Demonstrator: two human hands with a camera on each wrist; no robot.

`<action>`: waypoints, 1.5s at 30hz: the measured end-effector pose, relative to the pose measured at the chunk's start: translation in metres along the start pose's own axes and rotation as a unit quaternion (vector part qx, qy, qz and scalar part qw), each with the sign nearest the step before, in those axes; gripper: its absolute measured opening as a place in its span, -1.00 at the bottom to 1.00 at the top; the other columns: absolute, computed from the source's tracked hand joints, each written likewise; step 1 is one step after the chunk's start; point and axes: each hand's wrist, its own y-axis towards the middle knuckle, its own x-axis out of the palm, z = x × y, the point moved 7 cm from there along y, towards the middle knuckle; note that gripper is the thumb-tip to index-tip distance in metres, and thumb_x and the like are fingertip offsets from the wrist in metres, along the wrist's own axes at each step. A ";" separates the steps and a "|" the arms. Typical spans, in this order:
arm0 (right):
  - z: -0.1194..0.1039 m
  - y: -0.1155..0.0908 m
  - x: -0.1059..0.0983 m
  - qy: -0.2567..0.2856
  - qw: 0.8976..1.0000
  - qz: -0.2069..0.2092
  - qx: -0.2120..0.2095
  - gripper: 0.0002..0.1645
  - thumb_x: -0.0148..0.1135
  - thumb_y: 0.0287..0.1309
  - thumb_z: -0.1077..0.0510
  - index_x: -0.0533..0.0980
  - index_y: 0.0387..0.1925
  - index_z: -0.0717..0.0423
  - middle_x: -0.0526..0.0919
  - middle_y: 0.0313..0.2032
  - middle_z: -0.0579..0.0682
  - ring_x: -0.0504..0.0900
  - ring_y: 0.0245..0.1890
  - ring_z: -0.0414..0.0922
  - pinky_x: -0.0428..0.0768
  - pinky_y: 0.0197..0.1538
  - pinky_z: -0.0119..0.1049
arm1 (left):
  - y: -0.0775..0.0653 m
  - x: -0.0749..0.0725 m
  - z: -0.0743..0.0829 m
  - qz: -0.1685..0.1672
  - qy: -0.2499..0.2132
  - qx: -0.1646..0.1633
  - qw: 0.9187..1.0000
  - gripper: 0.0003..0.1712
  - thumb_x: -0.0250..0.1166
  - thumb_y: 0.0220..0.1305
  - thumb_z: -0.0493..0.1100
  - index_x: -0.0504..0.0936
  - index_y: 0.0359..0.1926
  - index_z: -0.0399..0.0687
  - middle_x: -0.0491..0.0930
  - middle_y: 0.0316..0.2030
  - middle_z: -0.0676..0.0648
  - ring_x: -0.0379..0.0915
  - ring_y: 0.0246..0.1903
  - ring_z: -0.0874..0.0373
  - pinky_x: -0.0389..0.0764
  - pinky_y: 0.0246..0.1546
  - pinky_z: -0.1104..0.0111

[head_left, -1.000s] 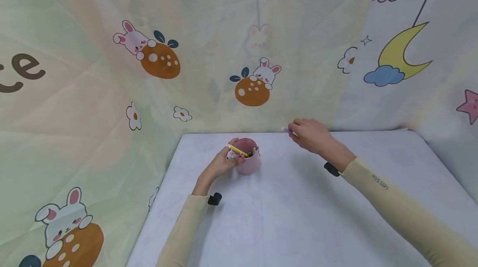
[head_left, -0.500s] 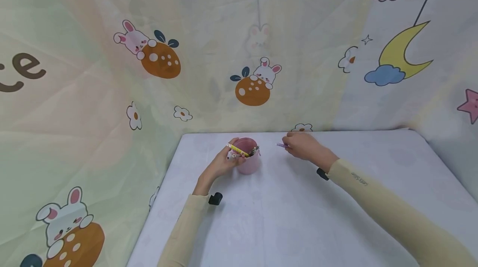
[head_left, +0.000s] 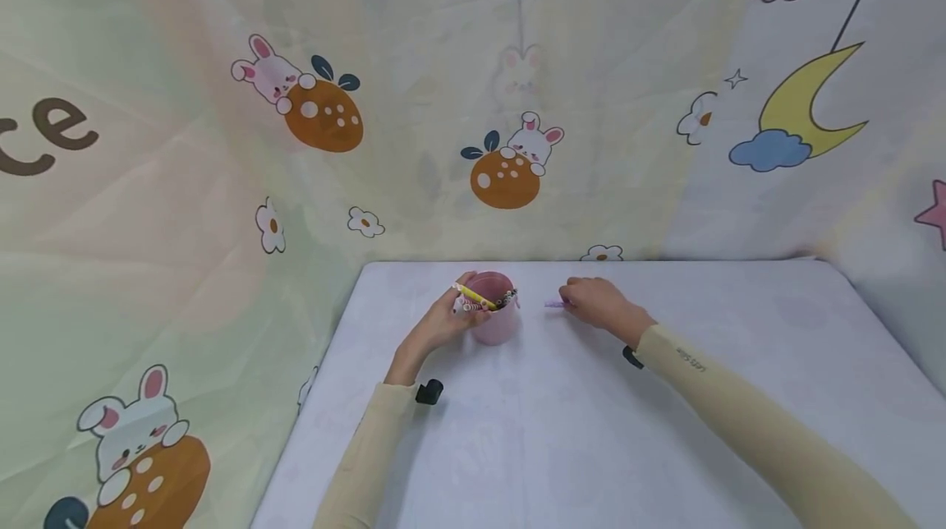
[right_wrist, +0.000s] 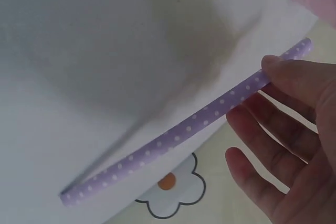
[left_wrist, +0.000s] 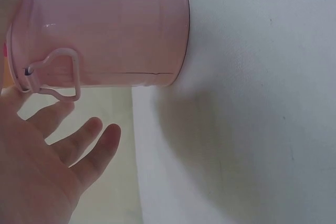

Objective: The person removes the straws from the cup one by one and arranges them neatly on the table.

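In the head view, my left hand (head_left: 442,320) holds a small pink bucket (head_left: 493,330) at its left side near the rim. The left wrist view has the bucket (left_wrist: 110,30) side-on, with a heart-shaped loop handle and several fingers spread out beside it. A yellow stick (head_left: 476,296) and patterned black-and-white ones lean in the bucket. My right hand (head_left: 597,301), to the right of it, pinches a purple polka-dot pen-like stick (right_wrist: 178,129) between thumb and fingers near one end. The stick's far end meets its own shadow on the white tabletop.
The white table (head_left: 576,430) ends at the back against a printed fabric wall (head_left: 414,143) with rabbits, flowers and a moon. Fabric also rises along the left and right sides. Small black cameras (head_left: 429,392) sit at the wrists.
My right hand has come down and toward me from near the back edge with the purple stick, which now lies lower, beside the bucket. The left hand and bucket have stayed put.
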 end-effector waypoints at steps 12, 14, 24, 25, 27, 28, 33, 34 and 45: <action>0.002 0.000 0.020 -0.009 1.000 -0.021 0.021 -0.92 0.31 0.27 0.24 0.67 -0.22 0.13 0.66 -0.34 0.01 0.58 -0.35 -0.10 0.66 -0.14 -0.14 | 0.001 -0.001 0.002 -0.002 -0.003 0.005 1.000 -0.02 0.43 0.07 0.39 0.11 0.46 0.75 0.28 0.49 -0.01 0.08 0.51 -0.15 0.19 0.39 -0.27; 0.004 0.000 0.022 -0.005 0.999 -0.029 0.027 -0.91 0.30 0.29 0.23 0.67 -0.21 0.14 0.66 -0.33 0.01 0.56 -0.35 -0.11 0.66 -0.13 -0.13 | 0.001 0.000 0.002 -0.002 -0.004 0.004 1.000 -0.02 0.42 0.07 0.40 0.11 0.46 0.76 0.27 0.49 -0.01 0.08 0.51 -0.15 0.19 0.39 -0.28; 0.005 0.001 0.025 0.003 0.999 -0.030 0.035 -0.89 0.32 0.28 0.19 0.65 -0.19 0.14 0.65 -0.32 0.01 0.57 -0.34 -0.11 0.67 -0.11 -0.14 | 0.001 -0.001 0.004 -0.004 -0.006 0.027 1.000 -0.04 0.41 0.15 0.31 0.11 0.50 0.64 0.32 0.46 -0.01 0.12 0.50 -0.13 0.20 0.41 -0.24; 0.006 0.001 0.025 0.004 0.999 -0.029 0.034 -0.88 0.32 0.28 0.19 0.65 -0.19 0.14 0.65 -0.32 0.01 0.57 -0.34 -0.11 0.67 -0.11 -0.15 | 0.001 -0.001 0.004 -0.005 -0.006 0.030 1.000 -0.04 0.42 0.16 0.30 0.12 0.50 0.63 0.33 0.45 -0.01 0.13 0.49 -0.13 0.20 0.41 -0.23; 0.006 0.001 0.026 0.008 0.999 -0.031 0.034 -0.88 0.32 0.28 0.20 0.66 -0.18 0.15 0.65 -0.32 0.02 0.56 -0.34 -0.11 0.67 -0.11 -0.15 | 0.001 -0.001 0.004 -0.005 -0.004 0.034 0.999 -0.04 0.42 0.17 0.29 0.12 0.50 0.61 0.34 0.44 -0.01 0.14 0.49 -0.12 0.20 0.41 -0.22; 0.006 0.001 0.026 0.008 0.999 -0.031 0.032 -0.88 0.32 0.28 0.20 0.65 -0.18 0.15 0.65 -0.32 0.02 0.56 -0.35 -0.11 0.67 -0.11 -0.15 | 0.001 -0.001 0.004 -0.005 -0.003 0.036 0.999 -0.04 0.42 0.16 0.29 0.12 0.50 0.61 0.35 0.44 -0.01 0.14 0.49 -0.12 0.20 0.41 -0.22; 0.007 0.000 0.026 0.023 0.998 -0.039 0.033 -0.89 0.30 0.30 0.20 0.64 -0.20 0.16 0.63 -0.33 0.01 0.52 -0.37 -0.11 0.66 -0.13 -0.16 | 0.002 0.000 0.004 -0.005 -0.003 0.037 0.999 -0.04 0.43 0.17 0.27 0.12 0.50 0.60 0.35 0.44 0.00 0.15 0.48 -0.10 0.20 0.42 -0.20; 0.007 -0.001 0.026 0.026 0.998 -0.039 0.033 -0.89 0.29 0.30 0.20 0.64 -0.20 0.16 0.62 -0.34 0.01 0.52 -0.37 -0.11 0.65 -0.13 -0.15 | 0.002 0.000 0.004 -0.006 -0.004 0.038 0.999 -0.04 0.43 0.17 0.27 0.12 0.51 0.60 0.35 0.43 0.00 0.15 0.48 -0.10 0.20 0.42 -0.20; 0.008 -0.002 0.024 0.029 0.998 -0.044 0.040 -0.70 0.40 0.22 0.04 0.63 -0.14 0.16 0.63 -0.31 0.01 0.54 -0.36 -0.12 0.66 -0.15 -0.16 | 0.001 0.001 0.004 -0.003 -0.002 0.019 1.000 -0.04 0.42 0.16 0.30 0.11 0.49 0.65 0.32 0.45 0.00 0.15 0.48 -0.12 0.23 0.38 -0.25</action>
